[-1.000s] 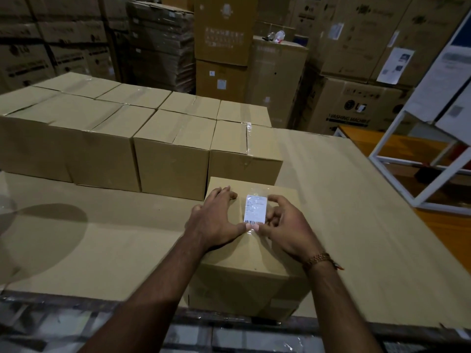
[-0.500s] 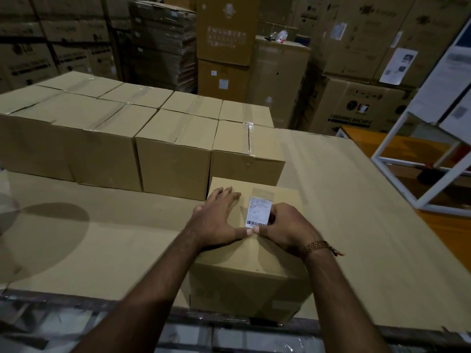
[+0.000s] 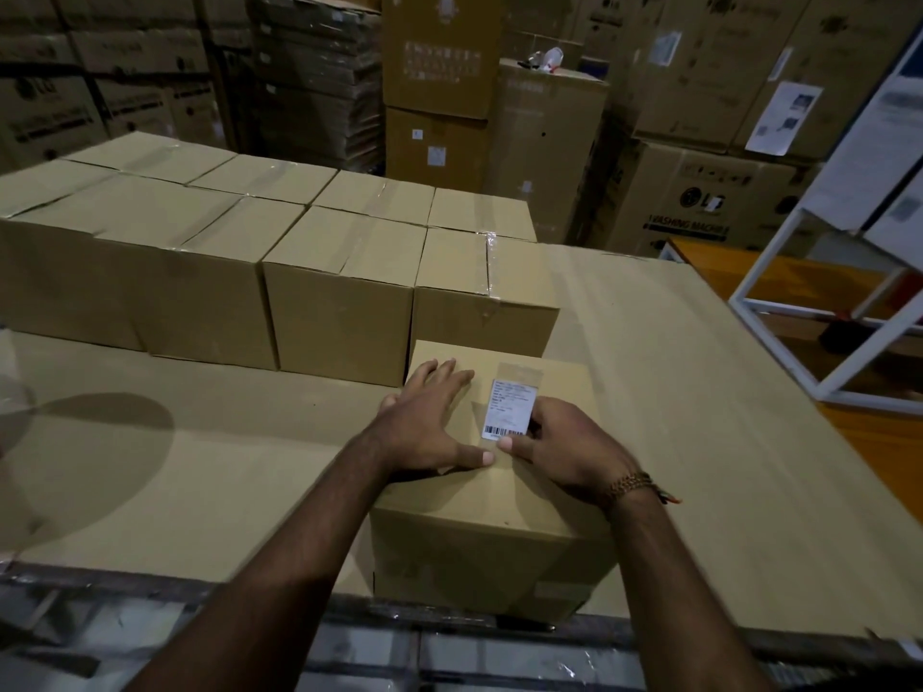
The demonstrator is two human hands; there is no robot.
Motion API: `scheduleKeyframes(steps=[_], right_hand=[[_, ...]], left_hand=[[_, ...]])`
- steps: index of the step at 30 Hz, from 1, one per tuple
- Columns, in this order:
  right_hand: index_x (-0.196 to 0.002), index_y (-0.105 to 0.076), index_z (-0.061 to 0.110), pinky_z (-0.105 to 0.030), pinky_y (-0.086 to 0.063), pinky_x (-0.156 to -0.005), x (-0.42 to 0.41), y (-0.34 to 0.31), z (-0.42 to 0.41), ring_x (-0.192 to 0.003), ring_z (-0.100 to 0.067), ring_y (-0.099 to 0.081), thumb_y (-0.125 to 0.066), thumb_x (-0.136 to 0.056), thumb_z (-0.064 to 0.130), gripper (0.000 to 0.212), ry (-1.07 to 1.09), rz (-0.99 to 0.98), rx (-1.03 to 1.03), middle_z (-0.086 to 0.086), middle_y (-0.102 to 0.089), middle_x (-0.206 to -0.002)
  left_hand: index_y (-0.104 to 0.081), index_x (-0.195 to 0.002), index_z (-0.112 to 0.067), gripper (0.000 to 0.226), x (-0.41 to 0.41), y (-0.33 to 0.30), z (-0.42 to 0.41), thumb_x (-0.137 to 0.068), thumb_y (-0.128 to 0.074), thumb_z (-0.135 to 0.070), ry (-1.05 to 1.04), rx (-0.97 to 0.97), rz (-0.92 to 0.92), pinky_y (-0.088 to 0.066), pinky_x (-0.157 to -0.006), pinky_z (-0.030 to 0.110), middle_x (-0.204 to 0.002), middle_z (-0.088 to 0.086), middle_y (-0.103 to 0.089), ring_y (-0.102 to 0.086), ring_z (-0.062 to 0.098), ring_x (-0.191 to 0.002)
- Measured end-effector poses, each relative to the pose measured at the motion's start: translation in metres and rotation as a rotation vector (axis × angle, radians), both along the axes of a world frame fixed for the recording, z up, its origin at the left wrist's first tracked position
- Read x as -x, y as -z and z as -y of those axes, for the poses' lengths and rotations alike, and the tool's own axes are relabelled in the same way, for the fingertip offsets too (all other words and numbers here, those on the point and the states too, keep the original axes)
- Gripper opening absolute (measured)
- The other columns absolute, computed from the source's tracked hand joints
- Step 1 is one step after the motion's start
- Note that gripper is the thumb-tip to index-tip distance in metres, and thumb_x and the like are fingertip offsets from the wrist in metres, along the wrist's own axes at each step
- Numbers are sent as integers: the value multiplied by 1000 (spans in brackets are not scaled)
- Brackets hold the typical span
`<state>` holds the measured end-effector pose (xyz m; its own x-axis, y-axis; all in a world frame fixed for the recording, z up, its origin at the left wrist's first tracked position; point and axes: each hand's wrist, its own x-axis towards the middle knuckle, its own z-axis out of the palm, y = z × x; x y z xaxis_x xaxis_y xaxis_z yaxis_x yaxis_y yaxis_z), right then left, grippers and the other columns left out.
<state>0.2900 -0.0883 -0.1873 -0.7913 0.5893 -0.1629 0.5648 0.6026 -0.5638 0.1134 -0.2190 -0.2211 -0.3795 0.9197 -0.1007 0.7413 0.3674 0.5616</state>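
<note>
A taped brown cardboard box [image 3: 499,531] stands at the near edge of the table. A white label [image 3: 509,407] with printed lines and a barcode lies on its top, a strip of clear tape just above it. My left hand [image 3: 429,417] presses flat on the box top left of the label, fingers straight, thumb near the label's lower left corner. My right hand [image 3: 569,442] holds the label's right edge with curled fingers, its thumb at the lower edge. A bracelet is on that wrist.
Several sealed brown boxes [image 3: 339,282] stand in two rows just behind, touching the near box. A cardboard sheet [image 3: 699,392] covers the table. A white frame [image 3: 849,312] over an orange surface stands at the right. Large cartons [image 3: 439,52] fill the background.
The label has settled flatter onto the box top, and my right fingers have curled closer over its right edge. My left hand stays pressed on the box.
</note>
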Motion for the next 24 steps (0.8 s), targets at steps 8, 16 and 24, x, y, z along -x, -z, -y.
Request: scheduleKeyframes(steps=[8,16,24], right_hand=[[-142,-64,24,-24,-48,-93,-5,-4,3,-116,-8,-65,-78,-96,34,49,8,-27,42,9,-69,-136],[-136,-67,23,-26,-53,-92,-4,0,3,-104,-6,-65,-87,-86,37,55,60,-27,59,9,-72,-128],[-151,-56,22,-20,-37,-101,-5,-6,7,-132,-9,-56,-78,-96,29,60,-20,-31,38,7,-61,-150]], left_hand=[[-3,-168,-36,129,2,-6,0,-72,-83,-71,47,57,14,-9,-124,65,-175,-13,13,14,12,-160],[-2,-168,-35,133,2,-7,0,-70,-85,-69,42,74,34,-8,-124,65,-175,-13,13,14,13,-160],[-1,-168,-34,134,1,-6,1,-70,-85,-70,33,66,48,-7,-124,64,-174,-15,13,15,11,-160]])
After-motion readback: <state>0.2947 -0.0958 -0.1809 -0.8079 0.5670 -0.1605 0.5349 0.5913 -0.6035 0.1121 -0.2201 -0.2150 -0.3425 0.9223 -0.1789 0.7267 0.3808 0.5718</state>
